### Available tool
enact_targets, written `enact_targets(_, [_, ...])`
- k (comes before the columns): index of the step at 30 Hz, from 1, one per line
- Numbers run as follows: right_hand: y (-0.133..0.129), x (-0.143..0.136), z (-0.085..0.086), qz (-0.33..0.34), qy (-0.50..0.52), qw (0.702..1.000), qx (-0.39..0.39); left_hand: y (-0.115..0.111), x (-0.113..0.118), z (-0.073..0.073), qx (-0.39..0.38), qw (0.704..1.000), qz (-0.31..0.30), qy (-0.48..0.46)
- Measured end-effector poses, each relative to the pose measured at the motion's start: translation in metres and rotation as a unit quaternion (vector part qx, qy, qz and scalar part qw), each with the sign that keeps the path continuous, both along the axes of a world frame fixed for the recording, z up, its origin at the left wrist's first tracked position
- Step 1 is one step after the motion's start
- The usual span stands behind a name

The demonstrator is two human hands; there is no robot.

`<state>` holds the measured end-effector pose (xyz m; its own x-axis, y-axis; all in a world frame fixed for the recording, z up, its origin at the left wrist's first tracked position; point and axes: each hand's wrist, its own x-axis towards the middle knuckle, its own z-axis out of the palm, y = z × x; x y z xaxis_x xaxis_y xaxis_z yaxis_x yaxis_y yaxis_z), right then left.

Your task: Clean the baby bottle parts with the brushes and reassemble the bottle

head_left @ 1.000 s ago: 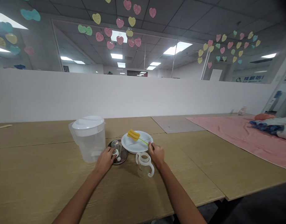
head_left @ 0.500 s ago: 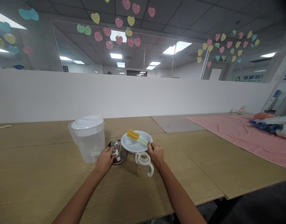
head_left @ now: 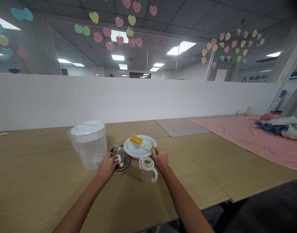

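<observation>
My right hand (head_left: 161,159) is closed round the green handle of a sponge bottle brush (head_left: 136,139). Its yellow sponge head is over the white plate (head_left: 140,152). Below the plate stands a clear baby bottle (head_left: 147,171) with two white handles and an uncapped mouth, just left of my right wrist. My left hand (head_left: 107,167) has its fingertips curled at a white bottle ring (head_left: 117,158) on a dark round tray (head_left: 126,164). Also on the tray are a clear dome cap (head_left: 117,150) and a thin straw with a white end (head_left: 121,164).
A translucent lidded pitcher (head_left: 92,147) stands left of the tray, close to my left hand. A pink cloth (head_left: 235,136) covers the table's right side, with folded clothes (head_left: 279,125) on it. Behind the table (head_left: 129,200) runs a white wall (head_left: 138,100).
The whole view has shifted slightly, moving everything a little to the left. More of the white ring shows beside my left fingertips. My right hand keeps its hold on the brush.
</observation>
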<state>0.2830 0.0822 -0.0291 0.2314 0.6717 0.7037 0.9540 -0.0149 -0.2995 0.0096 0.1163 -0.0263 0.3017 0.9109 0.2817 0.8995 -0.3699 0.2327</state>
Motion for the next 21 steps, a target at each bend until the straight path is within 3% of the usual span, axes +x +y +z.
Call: enact_targets(21, [0.0015,0.0005,-0.0007,0.005,-0.007,1.000,0.019,-0.0045,0.0021,0.0038,-0.005,1.000,0.012,0.011])
